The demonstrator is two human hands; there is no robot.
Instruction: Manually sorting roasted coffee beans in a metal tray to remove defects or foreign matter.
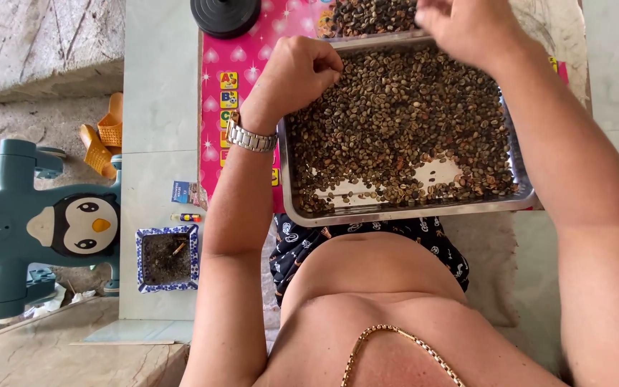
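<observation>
A shallow metal tray full of brown coffee beans rests on a pink mat in front of me. My left hand, with a metal watch on its wrist, is curled into a loose fist at the tray's left rim, fingertips touching the beans. My right hand hovers over the tray's far edge, fingers bunched together; whether it holds beans is hidden. A second pile of beans lies beyond the tray.
A black round lid sits at the mat's far corner. On the tiled floor to the left are a blue-patterned square ashtray, a lighter, a small packet, a penguin-shaped stool and orange sandals.
</observation>
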